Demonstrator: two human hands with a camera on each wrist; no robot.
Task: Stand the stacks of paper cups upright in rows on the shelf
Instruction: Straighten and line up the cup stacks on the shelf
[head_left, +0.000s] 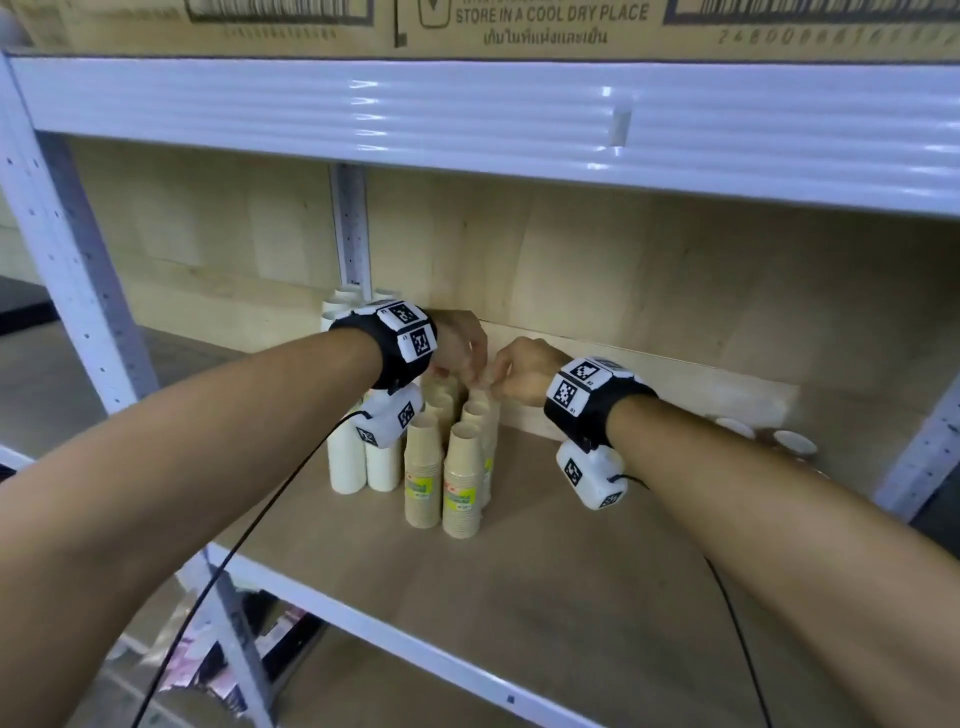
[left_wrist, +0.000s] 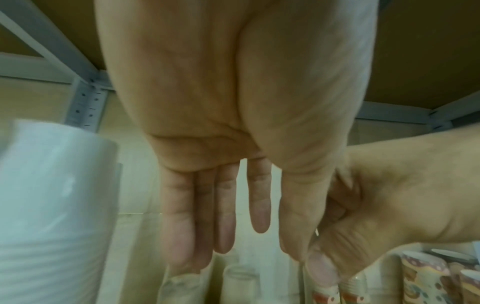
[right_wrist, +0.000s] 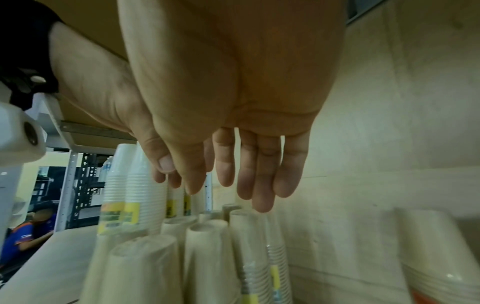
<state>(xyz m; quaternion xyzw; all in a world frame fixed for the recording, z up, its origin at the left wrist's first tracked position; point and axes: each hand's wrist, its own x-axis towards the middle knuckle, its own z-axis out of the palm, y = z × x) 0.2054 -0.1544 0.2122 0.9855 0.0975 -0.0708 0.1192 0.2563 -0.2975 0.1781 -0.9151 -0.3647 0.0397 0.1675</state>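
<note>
Both hands, the left hand (head_left: 460, 340) and right hand (head_left: 522, 371), hang loose-fingered over upright tan paper-cup stacks (head_left: 461, 475) on the wooden shelf (head_left: 571, 561), apparently straightening a row; next, fetching another stack.

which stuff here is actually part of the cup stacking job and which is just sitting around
Part of the job:
- brown cup stacks, upright in rows
- white cup stacks, upright beside them
- shelf they stand on
- left hand and right hand, meeting over the back brown stacks

Just lying about:
- cardboard boxes on the shelf above
- patterned cups off to the right
</note>
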